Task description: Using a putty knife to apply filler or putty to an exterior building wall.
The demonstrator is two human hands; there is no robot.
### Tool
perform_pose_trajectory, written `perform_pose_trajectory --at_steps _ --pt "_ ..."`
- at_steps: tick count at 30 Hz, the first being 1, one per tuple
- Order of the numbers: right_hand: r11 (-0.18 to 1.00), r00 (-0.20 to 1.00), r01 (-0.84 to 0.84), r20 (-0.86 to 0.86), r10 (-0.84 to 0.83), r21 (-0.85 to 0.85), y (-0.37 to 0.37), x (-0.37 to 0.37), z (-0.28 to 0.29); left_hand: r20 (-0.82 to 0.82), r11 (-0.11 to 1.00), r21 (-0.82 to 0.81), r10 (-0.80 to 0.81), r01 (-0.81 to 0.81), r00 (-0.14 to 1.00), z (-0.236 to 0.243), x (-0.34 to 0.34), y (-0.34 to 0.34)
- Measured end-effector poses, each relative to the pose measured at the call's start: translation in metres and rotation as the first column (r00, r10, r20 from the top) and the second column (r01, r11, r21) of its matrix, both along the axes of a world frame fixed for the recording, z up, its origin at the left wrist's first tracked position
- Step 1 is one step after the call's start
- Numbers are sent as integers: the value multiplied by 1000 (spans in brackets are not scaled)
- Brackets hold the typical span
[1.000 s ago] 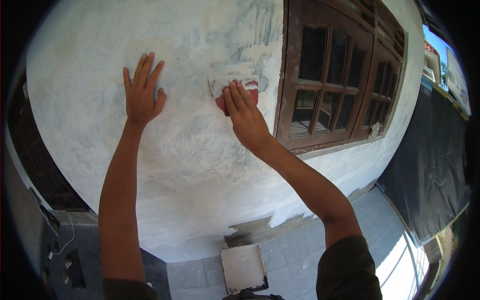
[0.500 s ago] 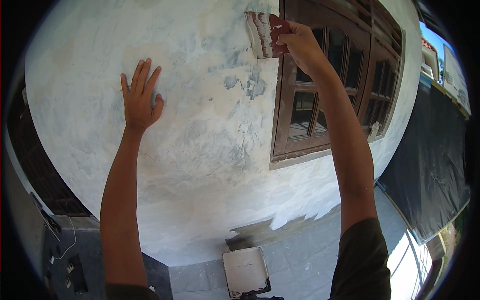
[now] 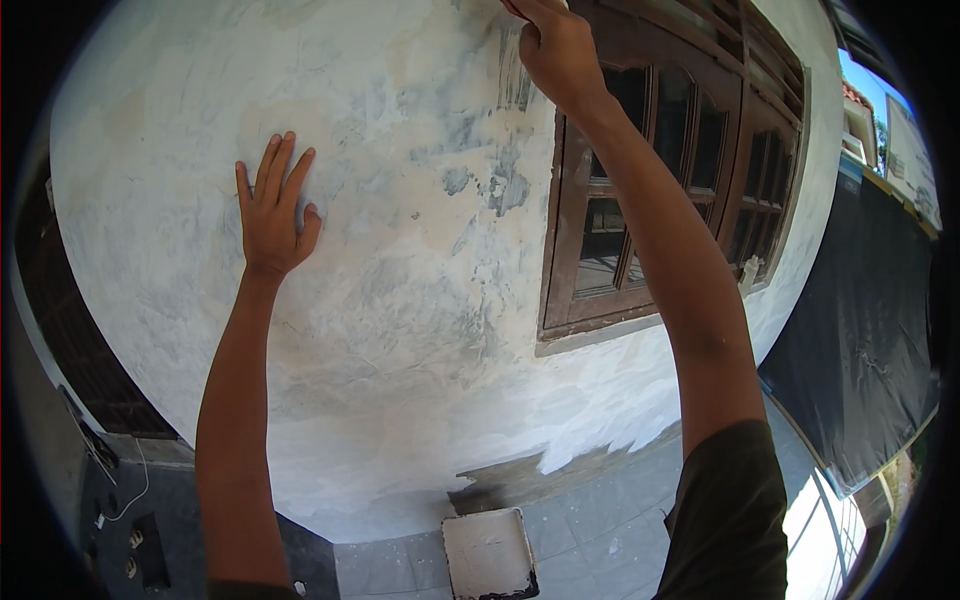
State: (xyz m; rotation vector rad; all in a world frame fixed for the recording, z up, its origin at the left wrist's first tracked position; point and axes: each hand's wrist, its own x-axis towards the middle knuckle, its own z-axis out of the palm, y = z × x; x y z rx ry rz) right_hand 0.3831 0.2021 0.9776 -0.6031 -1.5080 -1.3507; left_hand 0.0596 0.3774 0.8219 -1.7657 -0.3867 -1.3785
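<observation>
The plastered wall [image 3: 370, 270] in front of me is patchy white with grey smears. Flat against it at the left lies my left hand [image 3: 272, 225], fingers spread and holding nothing. My right hand [image 3: 562, 62] is raised to the top edge of the picture beside the window, its fingers closed on a red-brown putty scraper [image 3: 513, 8]. Only a sliver of the scraper shows now; its blade is cut off by the frame. Below this hand, dark grey streaks and patches [image 3: 508, 188] mark the wall.
A brown wooden window [image 3: 610, 308] with glass panes adjoins the wall on the right. Low on the tiled floor [image 3: 600, 540] stands a shallow tray [image 3: 488, 553] coated in pale paste. Black sheeting [image 3: 850, 350] hangs at the far right. A white cable [image 3: 140, 490] and sandals [image 3: 134, 545] lie at lower left.
My right hand has moved upward and slightly left with the scraper, taking most of it out of view. Grey streaks now show where its blade was. My left hand stays on the wall.
</observation>
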Motion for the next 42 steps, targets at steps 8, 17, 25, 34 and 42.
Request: perform_pose_trajectory --at_steps 8,17,25,34,42 --pt "958 959 283 -20 -282 48 51 9 -55 -10 1000 16 -26 26 1000 2 2 -8" --pt "957 980 180 -46 -195 -225 30 -4 -125 1 998 45 -33 33 999 5 0 -14" --pt "844 967 229 15 -253 -485 7 -3 -220 -22 999 21 -25 26 999 3 8 -2" --pt "435 981 -139 -182 -60 -890 -97 -27 -159 -3 1000 10 -2 2 1000 1 -2 -3" --pt "876 969 126 -130 -208 -465 -34 -2 -58 -4 999 11 -30 30 1000 2 6 -6"
